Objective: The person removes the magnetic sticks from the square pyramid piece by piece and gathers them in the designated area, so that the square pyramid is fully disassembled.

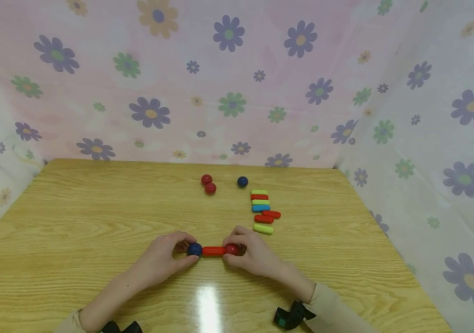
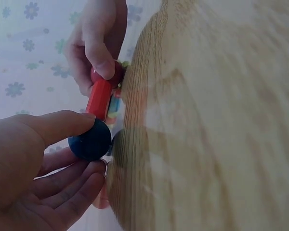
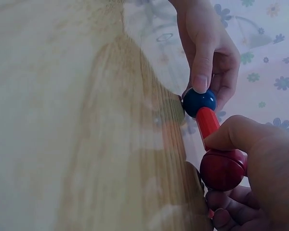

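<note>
My left hand [image 1: 163, 259] pinches a dark blue ball [image 1: 194, 250] between thumb and fingers. A short red rod [image 1: 213, 251] joins that ball to a dark red ball [image 1: 231, 249], which my right hand [image 1: 253, 253] pinches from the other side. Ball, rod and ball form one straight line just at the tabletop. In the left wrist view the thumb lies over the blue ball [image 2: 90, 140] near the end of the red rod [image 2: 99, 99]. The right wrist view shows the red ball [image 3: 223, 170] between thumb and fingers, partly covered.
Beyond the hands, two red balls [image 1: 209, 188] lie together and one blue ball [image 1: 242, 181] lies apart. Right of them is a loose column of several yellow, red and blue rods [image 1: 260, 208]. A flowered curtain [image 1: 228, 92] stands behind the wooden table [image 1: 95, 208].
</note>
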The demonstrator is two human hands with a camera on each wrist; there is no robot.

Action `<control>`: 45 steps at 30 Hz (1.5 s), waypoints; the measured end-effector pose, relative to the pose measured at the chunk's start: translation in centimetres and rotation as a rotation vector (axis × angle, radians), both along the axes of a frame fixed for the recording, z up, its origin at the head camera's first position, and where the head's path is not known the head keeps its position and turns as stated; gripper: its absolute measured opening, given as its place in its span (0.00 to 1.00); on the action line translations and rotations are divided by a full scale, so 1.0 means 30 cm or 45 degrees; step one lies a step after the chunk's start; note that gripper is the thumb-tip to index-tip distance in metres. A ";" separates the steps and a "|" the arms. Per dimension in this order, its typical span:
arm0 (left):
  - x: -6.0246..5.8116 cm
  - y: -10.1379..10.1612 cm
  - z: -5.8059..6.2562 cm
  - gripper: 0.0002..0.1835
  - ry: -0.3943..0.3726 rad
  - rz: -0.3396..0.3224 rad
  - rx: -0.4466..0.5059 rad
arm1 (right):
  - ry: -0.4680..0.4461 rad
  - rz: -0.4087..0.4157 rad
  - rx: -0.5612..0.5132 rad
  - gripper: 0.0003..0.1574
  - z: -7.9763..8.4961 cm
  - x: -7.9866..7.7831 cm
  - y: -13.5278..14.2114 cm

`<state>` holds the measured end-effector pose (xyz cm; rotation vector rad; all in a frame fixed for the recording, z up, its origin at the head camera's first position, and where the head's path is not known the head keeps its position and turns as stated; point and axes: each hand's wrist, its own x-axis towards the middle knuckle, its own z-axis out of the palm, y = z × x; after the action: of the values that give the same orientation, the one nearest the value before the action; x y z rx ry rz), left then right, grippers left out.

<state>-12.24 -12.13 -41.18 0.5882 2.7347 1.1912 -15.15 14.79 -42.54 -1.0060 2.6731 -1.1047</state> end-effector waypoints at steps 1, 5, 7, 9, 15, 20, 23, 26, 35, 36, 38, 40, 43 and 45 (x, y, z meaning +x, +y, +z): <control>0.000 0.000 0.000 0.16 0.000 -0.002 0.002 | 0.001 -0.001 0.001 0.08 0.000 -0.001 0.000; 0.000 0.000 0.001 0.16 0.008 -0.006 0.009 | 0.018 0.005 0.003 0.08 -0.002 -0.003 0.000; 0.000 0.000 0.000 0.16 0.016 -0.009 0.010 | 0.032 0.011 -0.004 0.08 -0.003 -0.003 0.001; 0.000 -0.001 0.000 0.16 0.021 -0.009 0.013 | 0.051 0.018 -0.021 0.08 -0.004 -0.004 0.002; 0.000 -0.009 0.002 0.15 0.025 -0.003 0.008 | 0.102 -0.019 -0.053 0.06 -0.012 -0.024 0.010; -0.003 -0.009 0.007 0.15 -0.008 0.009 0.002 | 0.084 -0.076 -0.018 0.12 0.015 -0.056 0.007; -0.004 -0.005 0.005 0.15 -0.018 -0.007 0.010 | 0.113 -0.115 -0.027 0.17 0.039 -0.081 0.003; -0.004 0.000 0.001 0.15 -0.029 -0.023 0.015 | 0.133 -0.186 -0.051 0.19 0.054 -0.112 -0.006; -0.004 0.001 -0.003 0.16 -0.035 -0.020 0.024 | 0.040 -0.401 -0.147 0.24 0.047 -0.257 -0.043; -0.004 0.001 -0.003 0.16 -0.035 -0.022 0.026 | 0.036 -0.407 -0.159 0.24 0.046 -0.273 -0.046; -0.004 0.001 -0.002 0.16 -0.040 -0.024 0.028 | 0.018 -0.421 -0.176 0.25 0.044 -0.305 -0.051; -0.004 0.000 -0.001 0.16 -0.042 -0.026 0.033 | 0.011 -0.437 -0.171 0.25 0.045 -0.331 -0.055; -0.004 -0.002 -0.001 0.16 -0.041 -0.026 0.040 | 0.017 -0.465 -0.148 0.26 0.048 -0.362 -0.065; -0.003 -0.004 -0.002 0.16 -0.036 -0.024 0.043 | 0.027 -0.484 -0.126 0.26 0.051 -0.381 -0.072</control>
<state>-12.33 -12.24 -41.23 0.5947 2.6845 1.2339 -26.57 12.62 -41.02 -0.5310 2.9305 -1.3030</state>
